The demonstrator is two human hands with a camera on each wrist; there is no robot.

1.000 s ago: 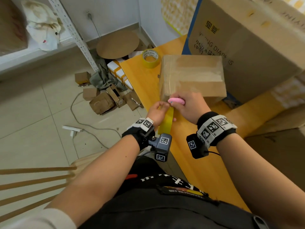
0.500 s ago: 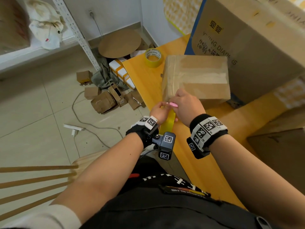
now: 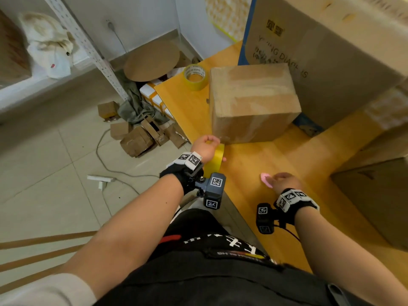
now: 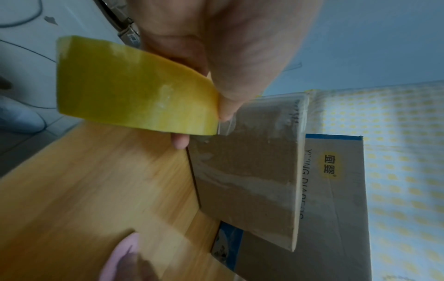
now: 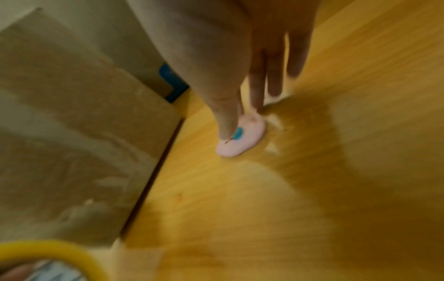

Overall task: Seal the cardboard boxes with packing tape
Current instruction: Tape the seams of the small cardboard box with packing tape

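Note:
A brown cardboard box point(image 3: 254, 100) with clear tape across its top stands on the yellow wooden table point(image 3: 254, 164). My left hand point(image 3: 207, 146) grips a yellow packing tape roll point(image 3: 215, 161) on edge at the box's near-left corner. In the left wrist view the roll point(image 4: 134, 89) sits close against the taped box point(image 4: 245, 171). My right hand point(image 3: 280, 181) is low over the table, nearer to me. Its thumb and forefinger pinch a small pink cutter point(image 3: 266, 179). The right wrist view shows that cutter point(image 5: 242, 138) lying on the wood.
A second yellow tape roll point(image 3: 195, 77) lies at the table's far-left corner. A large printed carton point(image 3: 320, 51) stands behind the box, and another carton point(image 3: 375, 195) sits at the right. Cardboard scraps point(image 3: 136, 138) and a cable litter the floor at the left.
My right hand has drawn back from the box's near-left corner and come down onto the table with the pink cutter. The left hand has stayed there with the roll.

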